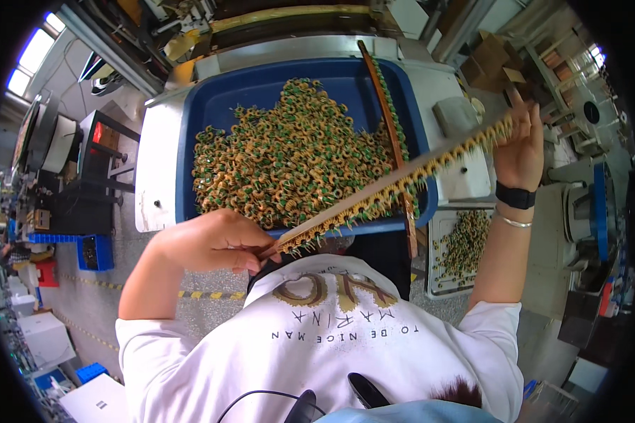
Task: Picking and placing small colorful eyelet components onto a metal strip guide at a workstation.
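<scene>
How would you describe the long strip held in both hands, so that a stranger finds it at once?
Start at the big blue tray heaped with green and copper coils. Across its near right corner runs a long wooden strip, held by the left hand at its lower end and the right hand at its upper end. Unlike the second strip lying in the tray, it is lifted and diagonal.

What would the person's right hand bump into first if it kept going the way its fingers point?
The right hand holds the far end of a long coil-loaded strip, fingers pointing up and away. Going on, it would probably first meet the cardboard boxes beyond the blue tray, though depth is unclear.
</scene>
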{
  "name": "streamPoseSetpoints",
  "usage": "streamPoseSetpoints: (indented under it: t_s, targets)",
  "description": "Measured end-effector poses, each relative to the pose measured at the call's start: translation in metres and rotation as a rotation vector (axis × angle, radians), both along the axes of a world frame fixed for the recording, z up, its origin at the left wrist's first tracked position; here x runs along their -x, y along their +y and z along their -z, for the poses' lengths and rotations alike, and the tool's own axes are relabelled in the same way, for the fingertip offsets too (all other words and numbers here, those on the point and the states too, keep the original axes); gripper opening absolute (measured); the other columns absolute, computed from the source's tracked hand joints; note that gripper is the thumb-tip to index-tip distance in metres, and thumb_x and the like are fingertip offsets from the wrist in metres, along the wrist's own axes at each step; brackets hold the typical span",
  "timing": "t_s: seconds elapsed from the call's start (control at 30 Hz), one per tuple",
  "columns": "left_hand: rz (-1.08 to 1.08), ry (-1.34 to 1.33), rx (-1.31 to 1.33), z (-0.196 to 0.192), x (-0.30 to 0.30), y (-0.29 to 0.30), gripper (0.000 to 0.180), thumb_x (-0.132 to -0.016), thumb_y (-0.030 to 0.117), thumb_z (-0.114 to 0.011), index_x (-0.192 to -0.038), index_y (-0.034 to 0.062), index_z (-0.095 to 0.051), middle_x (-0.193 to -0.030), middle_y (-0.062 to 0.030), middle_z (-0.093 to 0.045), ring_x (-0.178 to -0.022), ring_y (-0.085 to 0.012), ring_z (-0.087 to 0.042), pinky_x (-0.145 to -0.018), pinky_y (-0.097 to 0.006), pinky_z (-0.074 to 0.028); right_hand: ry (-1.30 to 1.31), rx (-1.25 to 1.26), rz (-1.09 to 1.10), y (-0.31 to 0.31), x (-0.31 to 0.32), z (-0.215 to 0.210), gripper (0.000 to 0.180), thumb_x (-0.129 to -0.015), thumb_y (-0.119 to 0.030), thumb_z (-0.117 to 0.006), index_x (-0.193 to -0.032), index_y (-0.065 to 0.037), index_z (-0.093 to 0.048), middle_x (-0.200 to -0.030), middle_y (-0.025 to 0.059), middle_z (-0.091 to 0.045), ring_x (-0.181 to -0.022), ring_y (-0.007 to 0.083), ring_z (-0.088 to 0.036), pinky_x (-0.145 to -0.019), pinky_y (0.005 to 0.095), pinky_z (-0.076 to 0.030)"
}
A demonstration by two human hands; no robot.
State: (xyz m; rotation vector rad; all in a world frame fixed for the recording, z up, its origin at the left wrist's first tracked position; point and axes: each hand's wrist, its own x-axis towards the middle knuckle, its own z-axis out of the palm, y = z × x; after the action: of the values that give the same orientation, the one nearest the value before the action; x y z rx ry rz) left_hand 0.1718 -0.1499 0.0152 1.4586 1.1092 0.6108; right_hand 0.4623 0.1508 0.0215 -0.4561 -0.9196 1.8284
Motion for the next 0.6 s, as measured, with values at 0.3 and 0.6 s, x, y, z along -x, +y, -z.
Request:
streamPoseSetpoints:
  t_s: [0.3, 0.6]
  targets:
    - [-0.267, 0.212, 0.041, -0.022, 0.082, 0.021, 0.019, -0.084, 0.001, -0.054, -0.101, -0.0048, -0.061, -0.067, -0.0042, -0.056, -0.053, -0.0079, -0.049, -0.049, -0.021, -0.041, -0.411, -0.084, -0.164, 0.022, 0.033, 0.001, 0.034, -0.092, -0.035, -0.050, -0.081, -0.003, -0.057, -0.058, -0.0043, -0.041, -0.043, 0.0049, -0.028, -0.039, 0.0190, -0.022]
    - [-0.761, 0.274, -0.173, -0.004, 0.175, 0.065, 0.019, -0.088, 0.011, -0.054, -0.101, -0.0016, -0.061, -0.060, 0.0005, -0.050, -0.049, -0.0062, -0.044, -0.047, -0.020, -0.038, -0.347, -0.167, -0.305, 0.066, 0.096, 0.003, 0.024, -0.088, -0.023, -0.052, -0.094, -0.001, -0.060, -0.079, 0.0041, -0.059, -0.067, 0.0106, -0.047, -0.060, 0.0223, -0.039]
